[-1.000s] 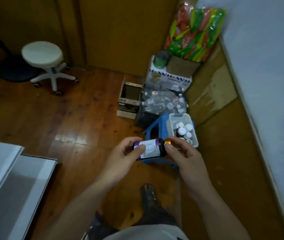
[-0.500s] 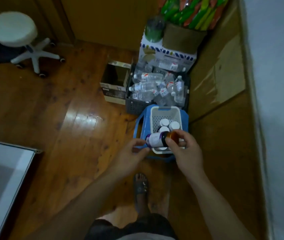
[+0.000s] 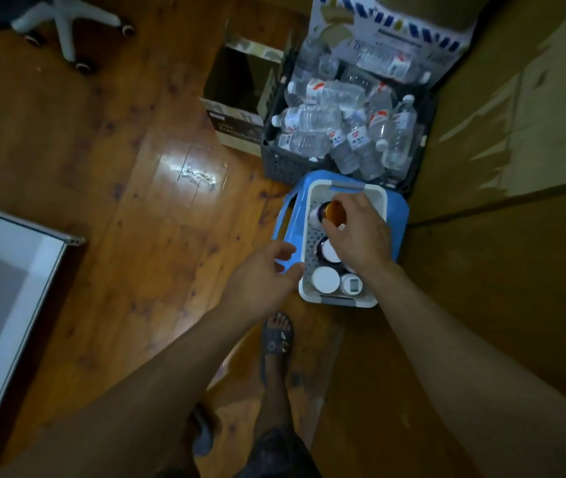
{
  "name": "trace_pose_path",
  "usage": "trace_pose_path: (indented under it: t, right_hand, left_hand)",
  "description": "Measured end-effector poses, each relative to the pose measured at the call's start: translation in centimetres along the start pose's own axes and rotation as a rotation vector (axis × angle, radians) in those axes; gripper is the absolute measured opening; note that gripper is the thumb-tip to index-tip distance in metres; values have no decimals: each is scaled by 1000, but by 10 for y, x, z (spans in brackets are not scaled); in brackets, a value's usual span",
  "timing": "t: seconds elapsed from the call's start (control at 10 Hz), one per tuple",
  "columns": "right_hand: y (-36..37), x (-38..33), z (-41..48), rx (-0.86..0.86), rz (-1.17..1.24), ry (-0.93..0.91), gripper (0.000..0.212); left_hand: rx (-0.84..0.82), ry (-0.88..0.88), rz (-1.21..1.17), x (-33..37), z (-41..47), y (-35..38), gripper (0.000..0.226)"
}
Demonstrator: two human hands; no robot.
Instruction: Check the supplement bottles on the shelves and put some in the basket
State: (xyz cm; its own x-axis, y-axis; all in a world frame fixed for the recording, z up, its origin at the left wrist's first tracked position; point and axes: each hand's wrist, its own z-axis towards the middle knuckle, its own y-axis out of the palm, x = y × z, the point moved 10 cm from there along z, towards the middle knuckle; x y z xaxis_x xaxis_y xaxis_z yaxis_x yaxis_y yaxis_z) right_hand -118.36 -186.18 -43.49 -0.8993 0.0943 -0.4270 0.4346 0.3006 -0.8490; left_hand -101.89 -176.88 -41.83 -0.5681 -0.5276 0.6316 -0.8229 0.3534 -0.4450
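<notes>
- Your right hand (image 3: 357, 236) is over the white basket (image 3: 323, 186), its fingers (image 3: 348, 203) wrapped round the amber cap end of a supplement bottle (image 3: 330, 211). The bottle lies tilted inside the basket's far half, low among the others but not released.
- Holding it by the cap probably lets you drop the body into the free gap beyond the white-capped bottles (image 3: 325, 280) that stand at the basket's near end.
- Your left hand (image 3: 260, 274) is just left of the basket, fingers (image 3: 281, 250) loose and holding nothing. The thumb is at the basket's left wall, perhaps to steady it; contact cannot be told.
- The basket sits on a blue stool (image 3: 397, 219), which brings it up toward your reach.
- Beyond the basket is a dark crate (image 3: 285, 163) heaped with clear water bottles, and left of that an open cardboard box (image 3: 240, 98).
- The floor (image 3: 102, 167) is glossy wooden boards. To the basket's right is a brown panelled wall (image 3: 516, 270), and your sandalled foot (image 3: 276, 336) is just behind the basket.
</notes>
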Motion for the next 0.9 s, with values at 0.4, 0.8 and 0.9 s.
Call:
trace_pose_path:
  t: [0.4,0.8,0.9]
  right_hand:
    - [65,16,24,-308,-358,-79,34]
    - [59,6,20,-357,-458,-20,42]
    - [50,-13,8,-353,-413,-18,34]
  left_hand:
    - [42,-95,-70,-31,-5,8,34]
    - [118,-87,-145,-51,-61,-30,30]
    - [198,-82,-199,-65,-89,-57,29]
